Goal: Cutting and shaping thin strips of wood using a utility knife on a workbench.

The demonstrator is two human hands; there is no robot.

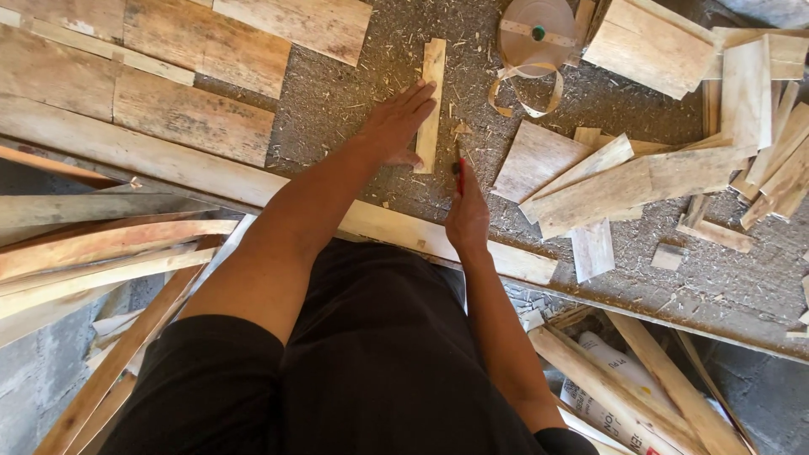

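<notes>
At the far left, broad weathered boards [160,59] lie flat on the table [337,93], whose grey top is strewn with sawdust and splinters. Nearer on the left, below the table's edge, a bundle of long thin wood strips [101,253] fans out toward the person. A long pale plank [253,181] runs along the near edge of the table, from the left side toward the right.

The left hand [396,126] reaches out over the table with its fingers straight and close together, palm down. It lies flat against the left edge of a narrow wood strip [431,105], which stands lengthwise away from the person near the middle of the table. The hand presses or steadies the strip and does not wrap around it.

Just right of that strip, the right hand [468,211] is closed around a slim red tool [460,175], whose tip points away from the person, near the strip's near end. What kind of tool it is cannot be told.

Farther away and right of centre sits a roll of tan tape [533,34] with a loose curl of tape hanging from it. To the right, a loose heap of flat wood offcuts [624,181] spreads over the table, with more pieces stacked at the far right. Below the table at the near right, more planks and a white printed sack [619,379] lie together.
</notes>
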